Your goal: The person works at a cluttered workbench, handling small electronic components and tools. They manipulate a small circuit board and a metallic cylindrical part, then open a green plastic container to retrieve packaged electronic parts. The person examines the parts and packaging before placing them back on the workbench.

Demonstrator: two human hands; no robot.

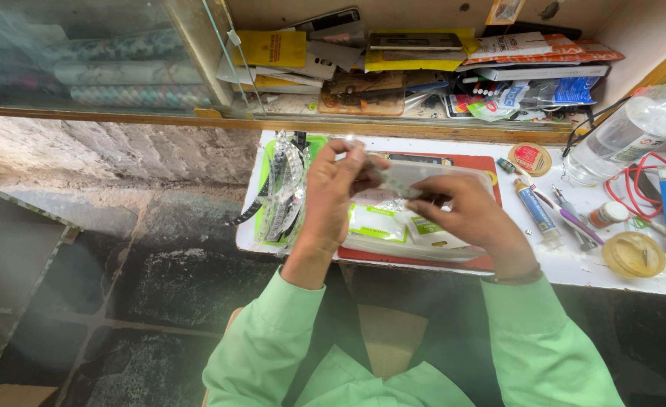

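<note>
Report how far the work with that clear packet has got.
Done: nothing visibly finished. In hand: left hand and right hand hold a clear packet above the red mat. Left: green-labelled packets lie on the mat; a blue tube lies untouched.

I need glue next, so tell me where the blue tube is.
In the head view, the blue tube lies on the white worktop, to the right of the right hand, below the small round tin and left of the purple-handled tool.
</note>
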